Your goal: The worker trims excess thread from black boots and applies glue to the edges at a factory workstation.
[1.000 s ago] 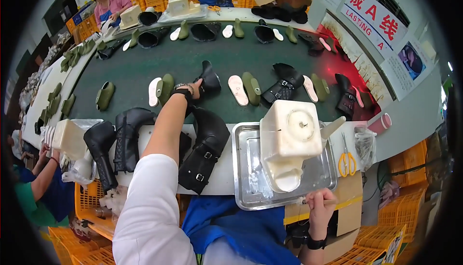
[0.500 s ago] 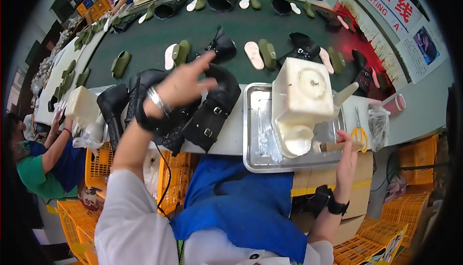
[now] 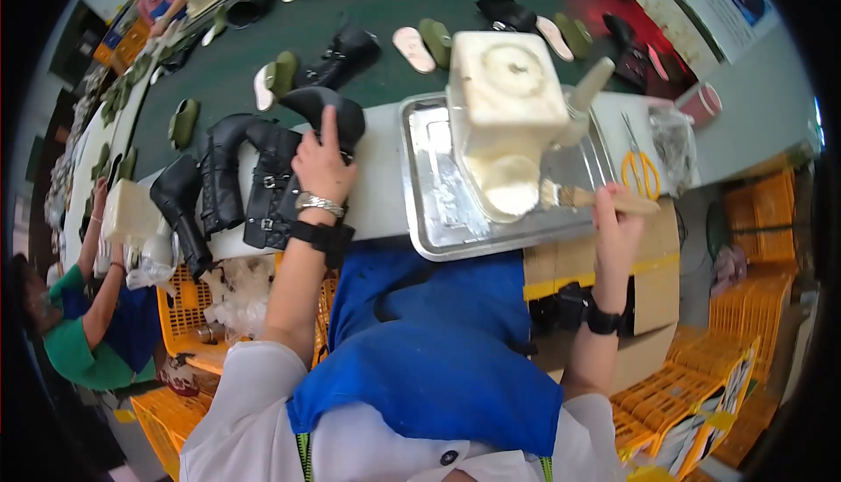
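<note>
My left hand (image 3: 322, 168) is on a black boot (image 3: 337, 112), its index finger stretched along the boot and the other fingers curled against it; the wrist hides part of the shaft. To the left stand more black boots with buckled straps (image 3: 270, 182). My right hand (image 3: 615, 219) grips the wooden handle of a flat brush (image 3: 574, 196). Its bristles are beside the round opening of a cream plastic container (image 3: 512, 88), where white stuff shows. That container stands in a metal tray (image 3: 429, 241).
Yellow-handled scissors (image 3: 641, 173) and a plastic bag (image 3: 673, 145) lie right of the tray, near a pink cup (image 3: 701, 103). Beyond, a green belt (image 3: 385, 17) carries boots, pink insoles and green shoe lasts. A co-worker in green (image 3: 96, 333) is at the left; orange crates (image 3: 674, 403) stand below.
My left hand has come down from above the boots onto the rightmost one. My right hand has closed round the brush handle. The whole view has shifted.
</note>
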The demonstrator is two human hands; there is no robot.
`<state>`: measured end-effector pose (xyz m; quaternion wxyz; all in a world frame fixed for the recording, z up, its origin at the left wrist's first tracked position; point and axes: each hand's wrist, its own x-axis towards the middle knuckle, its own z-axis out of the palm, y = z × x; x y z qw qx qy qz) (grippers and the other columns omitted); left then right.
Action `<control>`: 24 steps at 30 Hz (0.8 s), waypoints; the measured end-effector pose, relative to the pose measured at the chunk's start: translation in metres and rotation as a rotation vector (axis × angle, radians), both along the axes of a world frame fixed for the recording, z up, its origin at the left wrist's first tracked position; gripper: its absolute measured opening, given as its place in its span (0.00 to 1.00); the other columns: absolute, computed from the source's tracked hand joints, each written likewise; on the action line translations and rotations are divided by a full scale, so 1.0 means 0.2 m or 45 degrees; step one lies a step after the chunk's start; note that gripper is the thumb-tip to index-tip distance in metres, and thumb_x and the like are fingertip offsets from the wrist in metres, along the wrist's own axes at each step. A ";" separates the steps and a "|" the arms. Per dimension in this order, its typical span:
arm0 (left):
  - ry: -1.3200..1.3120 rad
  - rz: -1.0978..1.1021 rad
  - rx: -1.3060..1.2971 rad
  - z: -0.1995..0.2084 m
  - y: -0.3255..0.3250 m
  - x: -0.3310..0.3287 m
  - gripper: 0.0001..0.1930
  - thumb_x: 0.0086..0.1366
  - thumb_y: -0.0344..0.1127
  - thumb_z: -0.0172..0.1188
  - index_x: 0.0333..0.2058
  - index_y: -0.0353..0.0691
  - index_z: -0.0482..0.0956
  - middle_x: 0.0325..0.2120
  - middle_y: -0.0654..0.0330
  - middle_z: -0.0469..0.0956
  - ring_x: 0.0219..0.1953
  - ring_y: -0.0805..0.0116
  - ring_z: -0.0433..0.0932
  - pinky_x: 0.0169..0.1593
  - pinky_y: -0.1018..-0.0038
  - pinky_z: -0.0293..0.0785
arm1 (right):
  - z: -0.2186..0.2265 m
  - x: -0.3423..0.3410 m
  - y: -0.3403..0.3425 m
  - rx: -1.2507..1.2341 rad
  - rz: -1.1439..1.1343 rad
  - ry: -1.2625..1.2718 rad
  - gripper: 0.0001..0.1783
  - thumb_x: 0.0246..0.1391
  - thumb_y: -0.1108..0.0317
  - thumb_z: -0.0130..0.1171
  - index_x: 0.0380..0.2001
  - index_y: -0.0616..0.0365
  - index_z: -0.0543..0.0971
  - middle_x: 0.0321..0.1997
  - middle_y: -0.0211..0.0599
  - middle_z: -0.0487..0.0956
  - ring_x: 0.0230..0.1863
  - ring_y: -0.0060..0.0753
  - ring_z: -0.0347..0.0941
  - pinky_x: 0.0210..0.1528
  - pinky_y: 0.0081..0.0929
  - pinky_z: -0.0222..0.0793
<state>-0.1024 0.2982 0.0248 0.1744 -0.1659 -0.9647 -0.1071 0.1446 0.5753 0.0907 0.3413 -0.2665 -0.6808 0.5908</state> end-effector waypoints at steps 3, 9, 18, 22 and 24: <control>-0.121 -0.336 0.561 0.13 -0.05 0.02 0.47 0.40 0.28 0.62 0.60 0.46 0.48 0.46 0.45 0.65 0.44 0.47 0.69 0.46 0.63 0.67 | -0.02 -0.03 0.01 -0.055 0.071 0.057 0.09 0.52 0.69 0.55 0.34 0.64 0.75 0.20 0.25 0.70 0.22 0.12 0.62 0.24 0.11 0.57; -0.903 -0.640 1.927 0.33 -0.24 0.11 0.38 0.49 0.39 0.61 0.57 0.35 0.54 0.51 0.49 0.64 0.53 0.56 0.65 0.55 0.67 0.63 | -0.11 -0.10 0.00 -0.040 0.282 -0.141 0.12 0.52 0.66 0.55 0.33 0.65 0.77 0.21 0.29 0.75 0.22 0.16 0.67 0.24 0.15 0.62; -1.537 -0.909 2.280 0.38 -0.28 0.17 0.41 0.48 0.47 0.62 0.56 0.32 0.55 0.53 0.50 0.63 0.54 0.56 0.64 0.58 0.63 0.59 | -0.16 -0.22 -0.07 0.601 0.268 -0.508 0.16 0.49 0.60 0.56 0.26 0.66 0.78 0.18 0.48 0.75 0.21 0.42 0.74 0.24 0.29 0.66; -1.646 -0.998 1.711 0.30 -0.36 0.12 0.40 0.38 0.35 0.69 0.51 0.30 0.63 0.47 0.54 0.71 0.48 0.61 0.71 0.53 0.67 0.65 | -0.14 -0.21 -0.03 0.469 0.268 -0.501 0.16 0.50 0.60 0.56 0.25 0.67 0.78 0.18 0.47 0.75 0.20 0.40 0.74 0.24 0.30 0.65; -1.878 -1.011 1.518 0.25 -0.39 0.12 0.38 0.33 0.34 0.72 0.47 0.30 0.69 0.44 0.56 0.73 0.47 0.64 0.71 0.52 0.70 0.65 | -0.13 -0.18 0.00 0.378 0.277 -0.476 0.17 0.51 0.61 0.55 0.26 0.68 0.78 0.16 0.42 0.76 0.19 0.28 0.73 0.22 0.26 0.64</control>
